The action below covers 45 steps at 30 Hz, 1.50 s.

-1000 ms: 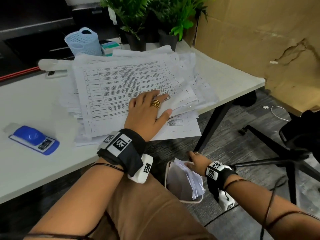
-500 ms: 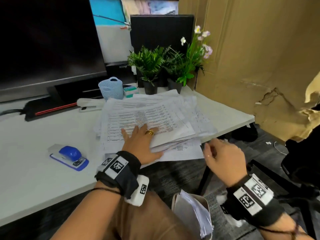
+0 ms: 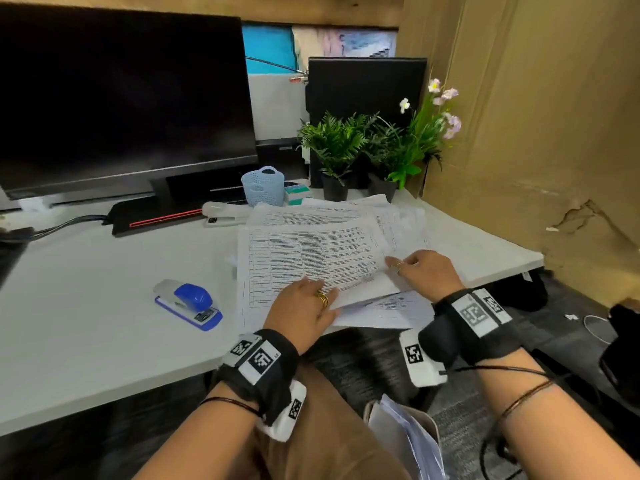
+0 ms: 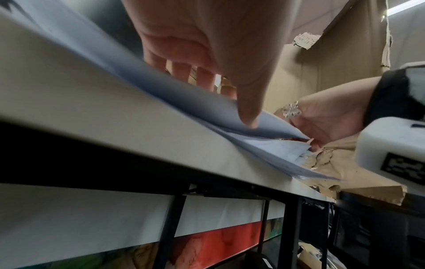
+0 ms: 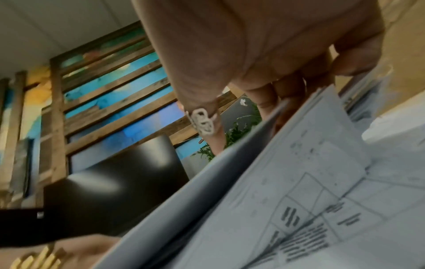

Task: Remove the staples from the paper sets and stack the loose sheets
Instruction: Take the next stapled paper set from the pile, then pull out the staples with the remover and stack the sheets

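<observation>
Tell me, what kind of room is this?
Most likely an office, at somebody's desk. A big dark computer monitor stands at the back of the white desk, a blue stapler lies on it, and a thick pile of printed papers sits in the middle.

The left hand [image 4: 207, 45] lies flat on a pile of papers [image 4: 184, 102] at the near edge of a white table [image 4: 92, 94]. Its thumb presses the top sheet down. Just to the right, the right hand [image 4: 328, 116] pinches the pile's lifted corner.
</observation>
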{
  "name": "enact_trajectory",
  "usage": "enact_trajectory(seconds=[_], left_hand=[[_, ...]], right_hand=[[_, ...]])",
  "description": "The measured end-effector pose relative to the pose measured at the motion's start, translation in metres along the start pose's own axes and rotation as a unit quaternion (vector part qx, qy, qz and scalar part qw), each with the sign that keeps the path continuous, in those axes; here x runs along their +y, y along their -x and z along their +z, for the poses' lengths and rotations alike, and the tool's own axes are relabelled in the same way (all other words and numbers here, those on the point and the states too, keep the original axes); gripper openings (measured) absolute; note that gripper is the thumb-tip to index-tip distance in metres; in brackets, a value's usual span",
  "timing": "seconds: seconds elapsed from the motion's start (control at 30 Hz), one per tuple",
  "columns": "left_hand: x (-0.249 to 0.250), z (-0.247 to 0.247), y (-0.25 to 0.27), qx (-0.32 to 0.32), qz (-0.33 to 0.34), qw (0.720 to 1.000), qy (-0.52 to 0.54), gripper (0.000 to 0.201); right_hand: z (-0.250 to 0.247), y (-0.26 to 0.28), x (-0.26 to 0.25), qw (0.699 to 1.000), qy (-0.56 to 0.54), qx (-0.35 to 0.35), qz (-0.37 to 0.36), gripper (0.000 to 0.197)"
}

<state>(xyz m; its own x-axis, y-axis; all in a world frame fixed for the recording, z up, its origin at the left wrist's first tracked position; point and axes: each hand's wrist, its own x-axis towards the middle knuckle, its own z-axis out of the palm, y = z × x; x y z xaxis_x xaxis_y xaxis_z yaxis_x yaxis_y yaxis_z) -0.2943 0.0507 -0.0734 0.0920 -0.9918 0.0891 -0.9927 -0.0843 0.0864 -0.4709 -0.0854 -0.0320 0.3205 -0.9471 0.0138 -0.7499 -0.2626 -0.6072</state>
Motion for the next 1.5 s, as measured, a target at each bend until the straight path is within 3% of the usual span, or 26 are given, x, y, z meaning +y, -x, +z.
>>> enact_trajectory(seconds=[0.1, 0.2, 0.3, 0.43, 0.53, 0.63, 0.7, 0.9, 1.0, 1.1, 1.2, 1.3, 1.43, 1.5], left_hand=[[-0.003, 0.007, 0.003, -0.019, -0.008, 0.999, 0.044, 0.06], [-0.006, 0.002, 0.008, -0.035, -0.015, 0.992, 0.117, 0.066], [-0.015, -0.009, 0.013, 0.018, -0.048, 0.982, 0.179, 0.055], [-0.048, -0.029, 0.015, 0.165, -0.168, 0.967, 0.097, 0.057], [-0.069, -0.049, 0.024, 0.258, -0.27, 0.911, 0.177, 0.077], [-0.088, -0.07, 0.034, 0.336, -0.301, 0.826, 0.338, 0.085], [-0.098, -0.08, 0.043, 0.353, -0.309, 0.786, 0.403, 0.077], [-0.124, -0.09, 0.088, 0.406, -0.34, 0.714, 0.458, 0.04], [-0.147, -0.092, 0.121, 0.421, -0.356, 0.716, 0.429, 0.033], [-0.164, -0.097, 0.159, 0.423, -0.386, 0.74, 0.352, 0.03], [-0.173, -0.097, 0.189, 0.39, -0.4, 0.772, 0.305, 0.031], [-0.181, -0.089, 0.207, 0.357, -0.416, 0.785, 0.287, 0.028], [-0.187, -0.081, 0.222, 0.328, -0.435, 0.792, 0.277, 0.025], [-0.188, -0.08, 0.227, 0.315, -0.447, 0.793, 0.269, 0.024]], right_hand=[[0.004, 0.002, -0.007, 0.994, 0.103, -0.007, 0.029, 0.046], [0.007, 0.007, -0.012, 0.984, 0.166, 0.057, 0.001, 0.04], [0.01, 0.014, -0.016, 0.99, -0.029, 0.101, -0.095, 0.019], [0.008, 0.019, -0.019, 0.961, -0.179, 0.112, -0.181, 0.029], [0.004, 0.02, -0.021, 0.933, -0.296, 0.085, -0.187, 0.028], [0.005, 0.024, -0.028, 0.907, -0.38, 0.032, -0.177, 0.035], [0.013, 0.026, -0.034, 0.898, -0.405, -0.004, -0.173, 0.035], [0.038, 0.036, -0.058, 0.893, -0.4, -0.085, -0.19, 0.034], [0.049, 0.044, -0.08, 0.901, -0.337, -0.148, -0.231, 0.022], [0.063, 0.045, -0.116, 0.928, -0.216, -0.176, -0.248, 0.01], [0.085, 0.033, -0.161, 0.934, -0.134, -0.147, -0.297, 0.015], [0.116, 0.025, -0.211, 0.937, -0.009, -0.11, -0.331, 0.022], [0.159, 0.029, -0.254, 0.907, 0.196, -0.199, -0.316, 0.052], [0.176, 0.031, -0.258, 0.89, 0.245, -0.248, -0.293, 0.062]])
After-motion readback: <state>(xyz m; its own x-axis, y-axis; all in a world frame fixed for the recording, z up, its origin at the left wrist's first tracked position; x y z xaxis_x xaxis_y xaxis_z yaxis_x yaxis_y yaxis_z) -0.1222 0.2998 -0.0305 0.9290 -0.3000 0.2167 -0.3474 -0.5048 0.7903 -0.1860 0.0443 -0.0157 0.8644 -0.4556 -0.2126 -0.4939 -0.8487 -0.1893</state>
